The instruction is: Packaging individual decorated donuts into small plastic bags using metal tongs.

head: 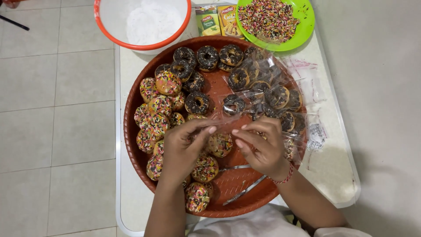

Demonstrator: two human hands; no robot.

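A large round brown tray (131,131) holds many small donuts: sprinkle-covered ones (154,112) on the left, chocolate-topped ones (207,56) at the far side. My left hand (184,147) and my right hand (263,147) meet over the tray's middle, both pinching a clear plastic bag (223,123) between thumbs and fingers. A sprinkle donut (220,144) lies just beneath the bag, between my hands. Several bagged chocolate donuts (272,94) lie on the tray's right side. Metal tongs (243,191) rest on the tray near my right wrist.
A white bowl with an orange rim (142,22) stands at the far left of the small white table (337,175). A green plate of coloured sprinkles (275,19) is at the far right, with two small boxes (219,19) between. Empty clear bags (311,83) lie right of the tray.
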